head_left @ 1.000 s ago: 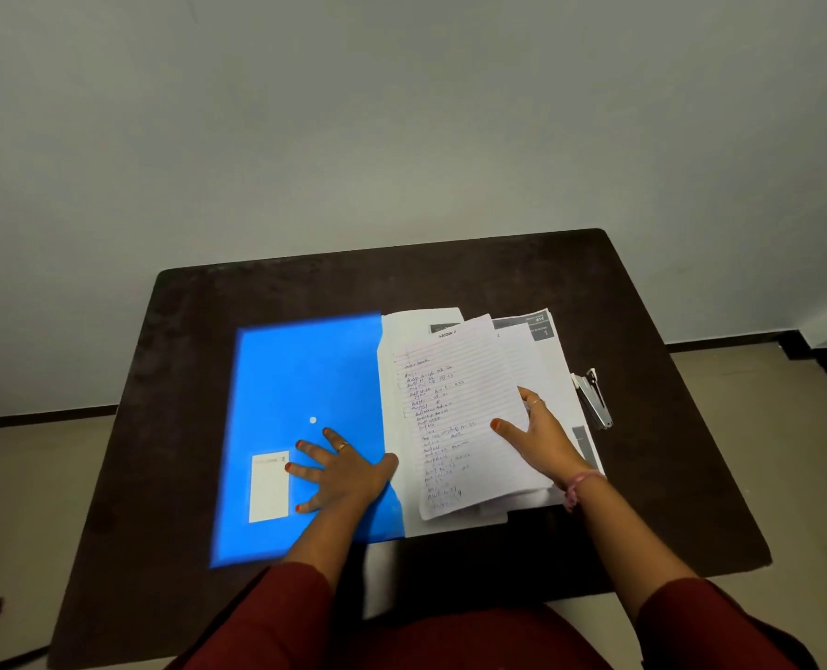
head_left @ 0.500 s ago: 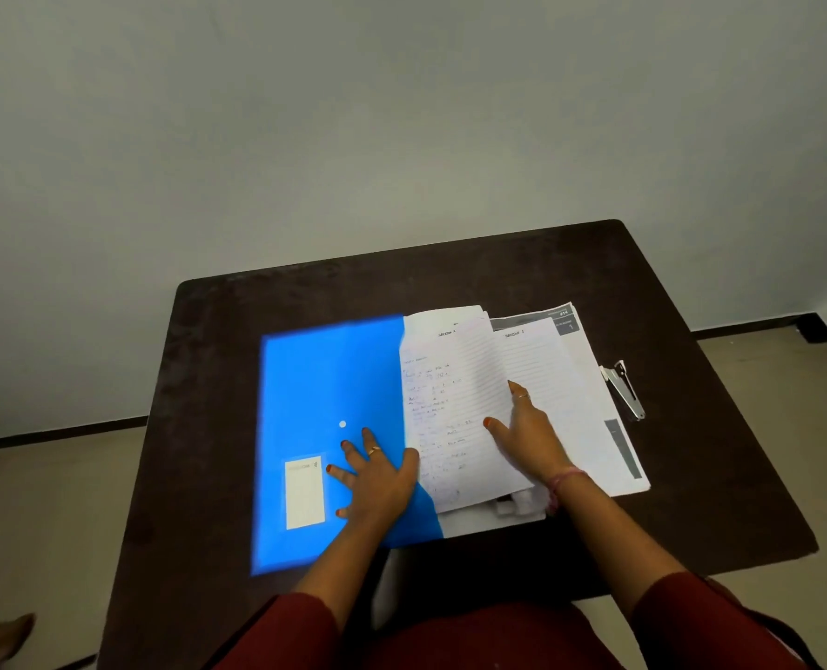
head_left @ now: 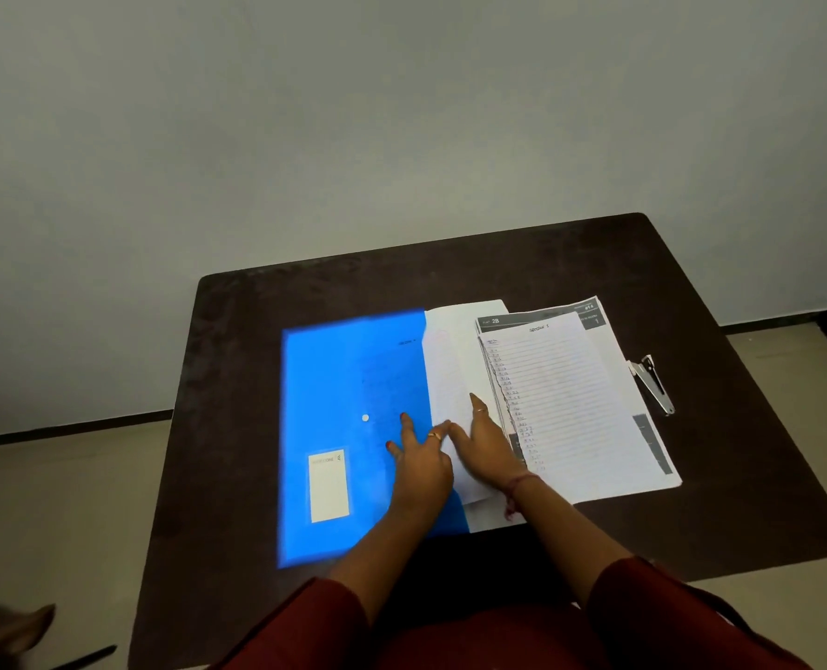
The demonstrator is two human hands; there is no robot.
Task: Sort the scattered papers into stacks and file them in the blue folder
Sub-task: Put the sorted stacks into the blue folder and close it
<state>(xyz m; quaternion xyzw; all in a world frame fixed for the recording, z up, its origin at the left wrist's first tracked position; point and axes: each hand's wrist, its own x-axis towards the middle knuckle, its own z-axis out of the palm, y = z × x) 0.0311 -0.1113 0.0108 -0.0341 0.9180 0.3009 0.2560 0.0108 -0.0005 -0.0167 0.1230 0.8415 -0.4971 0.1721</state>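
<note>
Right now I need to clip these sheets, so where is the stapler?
In the head view the stapler lies on the dark table, right of the paper stack, near the table's right edge.

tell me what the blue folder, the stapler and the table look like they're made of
Blue folder: probably thin translucent plastic, since writing shows faintly through it. Stapler: seemingly metal, silvery with a dark part. Table: dark brown, matte, perhaps laminate or wood; the view cannot settle which.
</note>
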